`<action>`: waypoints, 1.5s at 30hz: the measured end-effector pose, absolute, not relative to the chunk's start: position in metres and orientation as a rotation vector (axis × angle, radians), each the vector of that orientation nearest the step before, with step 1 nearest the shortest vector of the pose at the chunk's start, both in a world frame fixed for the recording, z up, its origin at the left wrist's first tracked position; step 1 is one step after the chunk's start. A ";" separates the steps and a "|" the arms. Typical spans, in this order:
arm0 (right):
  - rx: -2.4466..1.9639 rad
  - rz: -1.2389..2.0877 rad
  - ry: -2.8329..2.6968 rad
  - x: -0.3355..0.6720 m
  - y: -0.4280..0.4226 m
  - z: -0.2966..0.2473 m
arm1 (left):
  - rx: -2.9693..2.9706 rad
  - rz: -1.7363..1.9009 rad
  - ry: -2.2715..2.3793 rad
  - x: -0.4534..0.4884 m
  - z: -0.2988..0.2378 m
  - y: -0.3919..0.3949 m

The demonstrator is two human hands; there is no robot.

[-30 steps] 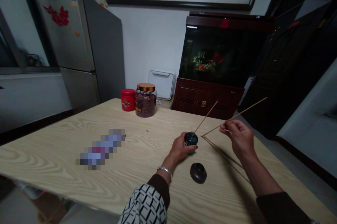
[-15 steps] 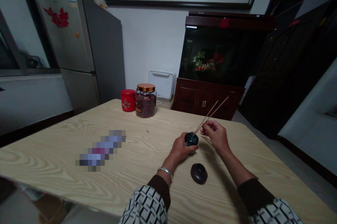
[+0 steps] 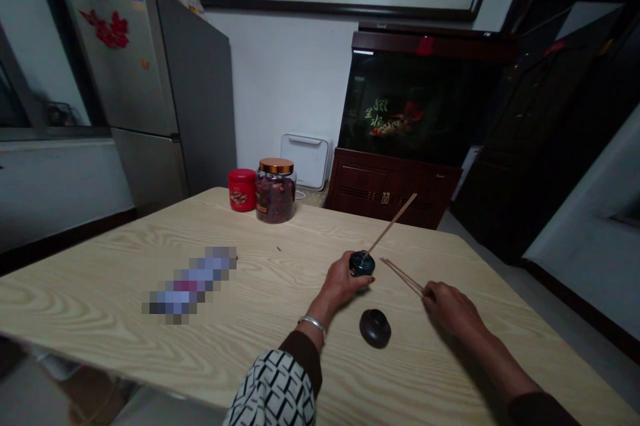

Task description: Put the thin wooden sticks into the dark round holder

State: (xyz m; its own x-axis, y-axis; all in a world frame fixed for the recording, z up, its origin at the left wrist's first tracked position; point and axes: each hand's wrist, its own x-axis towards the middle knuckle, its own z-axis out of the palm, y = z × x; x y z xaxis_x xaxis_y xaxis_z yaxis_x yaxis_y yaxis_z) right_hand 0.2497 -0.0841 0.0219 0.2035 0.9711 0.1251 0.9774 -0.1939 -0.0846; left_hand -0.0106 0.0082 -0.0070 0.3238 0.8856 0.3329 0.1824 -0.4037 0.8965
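My left hand [image 3: 341, 285] is wrapped round a small dark glossy bottle [image 3: 363, 266] and steadies it upright on the table. Thin brown reed sticks [image 3: 393, 223] lean out of the bottle's mouth towards the upper right. To the right, loose thin sticks [image 3: 403, 275] lie on the tabletop, and my right hand [image 3: 453, 309] pinches their near ends between thumb and fingers. How many it grips I cannot tell. A dark brown domed piece with a round knob [image 3: 375, 328], like a lid, rests in front of the bottle.
On the wooden table [image 3: 280, 299], a red canister [image 3: 243, 191] and a copper-lidded jar of dark dried contents [image 3: 276, 196] stand at the back. A pixelated long object [image 3: 193, 283] lies on the left. Behind the table are a fish tank [image 3: 420, 106] and a fridge [image 3: 197, 86].
My right hand has left the sticks in the bottle, moved right and down, and taken the near ends of the loose sticks. The standing sticks have come together. My left hand stays put.
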 end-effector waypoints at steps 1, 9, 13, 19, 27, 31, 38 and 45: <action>-2.347 -0.090 -1.903 0.248 -0.085 0.020 | 1.800 1.125 0.949 -0.010 -0.007 0.008; -2.396 -0.175 -1.958 0.244 -0.079 0.021 | 1.780 1.142 0.922 -0.009 -0.009 0.009; -2.286 -0.099 -1.836 0.251 -0.079 0.032 | 1.789 1.127 0.927 -0.011 -0.008 0.009; -1.599 0.451 -1.204 0.242 -0.075 0.063 | 1.801 1.136 0.947 -0.011 -0.009 0.009; -1.019 0.555 -0.754 0.186 -0.059 0.091 | 1.787 1.128 0.945 -0.011 -0.005 0.007; -0.997 0.474 -0.823 0.172 -0.047 0.094 | 1.769 1.129 0.946 -0.011 -0.006 0.009; -1.038 0.434 -0.940 0.163 -0.030 0.083 | 1.779 1.124 0.969 -0.010 -0.009 0.011; -1.075 0.463 -1.030 0.153 -0.026 0.078 | 1.790 1.135 0.960 -0.008 -0.013 0.014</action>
State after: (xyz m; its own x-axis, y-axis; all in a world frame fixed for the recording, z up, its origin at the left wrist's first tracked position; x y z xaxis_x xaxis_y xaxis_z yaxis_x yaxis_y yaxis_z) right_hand 0.1533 -0.0260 0.0783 0.4815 0.7473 0.4579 0.1529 0.4428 -0.8835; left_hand -0.0080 0.0136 -0.0131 0.3118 0.8900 0.3327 0.1800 -0.3991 0.8990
